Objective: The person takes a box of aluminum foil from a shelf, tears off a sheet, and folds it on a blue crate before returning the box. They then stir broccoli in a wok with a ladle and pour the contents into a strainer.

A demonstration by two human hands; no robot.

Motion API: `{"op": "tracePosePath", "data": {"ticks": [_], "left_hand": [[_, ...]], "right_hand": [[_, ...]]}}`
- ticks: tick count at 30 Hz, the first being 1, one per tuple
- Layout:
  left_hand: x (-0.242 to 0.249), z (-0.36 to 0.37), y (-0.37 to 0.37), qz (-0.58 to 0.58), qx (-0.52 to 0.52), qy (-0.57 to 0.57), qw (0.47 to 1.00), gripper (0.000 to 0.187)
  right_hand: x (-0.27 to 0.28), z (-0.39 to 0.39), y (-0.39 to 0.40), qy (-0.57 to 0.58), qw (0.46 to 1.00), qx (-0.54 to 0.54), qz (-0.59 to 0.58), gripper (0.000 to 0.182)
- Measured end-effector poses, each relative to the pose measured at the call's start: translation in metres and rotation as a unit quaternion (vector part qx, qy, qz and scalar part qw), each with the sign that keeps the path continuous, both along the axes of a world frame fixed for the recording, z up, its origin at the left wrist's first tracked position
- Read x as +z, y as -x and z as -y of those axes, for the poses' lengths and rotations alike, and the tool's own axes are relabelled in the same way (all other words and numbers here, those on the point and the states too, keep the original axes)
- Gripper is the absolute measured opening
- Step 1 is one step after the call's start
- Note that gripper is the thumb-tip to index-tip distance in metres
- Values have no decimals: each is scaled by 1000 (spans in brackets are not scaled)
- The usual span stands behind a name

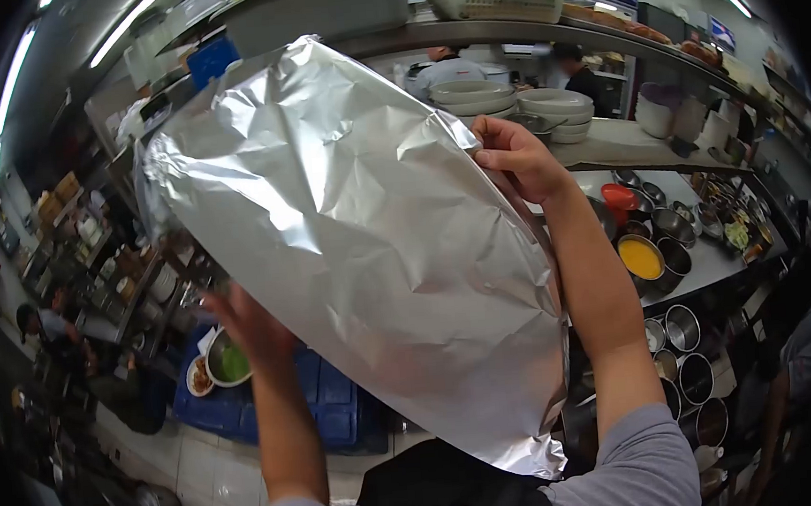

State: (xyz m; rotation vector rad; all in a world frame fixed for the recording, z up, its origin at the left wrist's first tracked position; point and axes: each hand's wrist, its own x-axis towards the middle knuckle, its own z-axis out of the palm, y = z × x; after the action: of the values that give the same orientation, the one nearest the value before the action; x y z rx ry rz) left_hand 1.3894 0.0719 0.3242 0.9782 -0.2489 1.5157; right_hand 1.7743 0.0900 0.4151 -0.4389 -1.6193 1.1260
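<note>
Your aluminum foil sheet [386,245] fills the middle, slanting from 11 to 5 o'clock. At 2 o'clock, your right hand [526,162] pinches its edge between closed thumb and index finger. At 8 o'clock, your left hand [263,336] blurs beside the foil's near edge; I can't tell its finger spread or grip. The 5 o'clock tip hangs over your black apron [431,482]; tiled floor [214,468] shows between 7 and 8 o'clock.
</note>
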Motion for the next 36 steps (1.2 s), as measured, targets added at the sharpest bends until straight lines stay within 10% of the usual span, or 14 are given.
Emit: {"op": "tracePosePath", "data": {"ticks": [4, 6, 8, 22, 29, 36], "left_hand": [[-2, 35, -24, -133, -141, -48, 980, 98], [21, 37, -33, -293, 132, 21, 947, 96], [33, 28, -43, -322, 197, 21, 926, 90], [44, -58, 17, -367, 367, -73, 851, 56], [47, -105, 112, -407, 370, -68, 832, 7], [35, -187, 204, -335, 327, -44, 883, 3]], "right_hand": [[7, 15, -24, -35, 992, -112, 53, 19], [12, 20, -21, -41, 990, -118, 61, 19], [11, 22, -23, -106, 985, -136, 11, 20], [-32, -3, 15, -75, 996, -41, 12, 41], [-44, -32, 89, -64, 988, -133, 41, 39], [-81, -102, 183, -115, 962, -248, 16, 15]]}}
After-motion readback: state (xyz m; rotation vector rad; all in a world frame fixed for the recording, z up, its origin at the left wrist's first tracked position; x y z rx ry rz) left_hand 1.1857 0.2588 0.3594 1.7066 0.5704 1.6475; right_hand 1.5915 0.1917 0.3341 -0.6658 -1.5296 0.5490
